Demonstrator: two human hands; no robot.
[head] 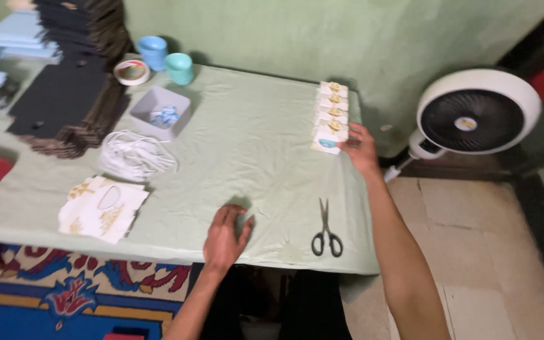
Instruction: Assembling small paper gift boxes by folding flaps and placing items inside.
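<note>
Left hand: my left hand (pixel 225 236) rests near the front edge of the tabletop (pixel 247 145), fingers loosely spread, holding nothing.
Scissors: a black-handled pair of scissors (pixel 327 230) lies shut just right of that hand, untouched.
Card stack: white cards with gold print (pixel 102 208) sit in a loose pile at the front left, well apart from both hands.
Right hand: my right hand (pixel 361 148) reaches to the far right edge, fingertips pressed on the nearest piece in a row of small white boxes with gold bows (pixel 331 116); thumb and fingers lie flat, not pinching.
Step in hand: I judge the nearest box is being set in line with the others along the edge.
Next move: it would call for a light touch, since the row sits close to the drop.
Middle ground: a coil of white cord (pixel 135 155), a grey tray (pixel 160 111) with blue-and-white scraps.
Far side: a tape roll (pixel 131 72), two blue cups (pixel 166 58), a heap of dark flat pieces (pixel 70 88).
Surface and room: pale green cloth over the tabletop, green wall, a white fan (pixel 476 116) on a tiled floor, a patterned rug (pixel 64 289) below.
</note>
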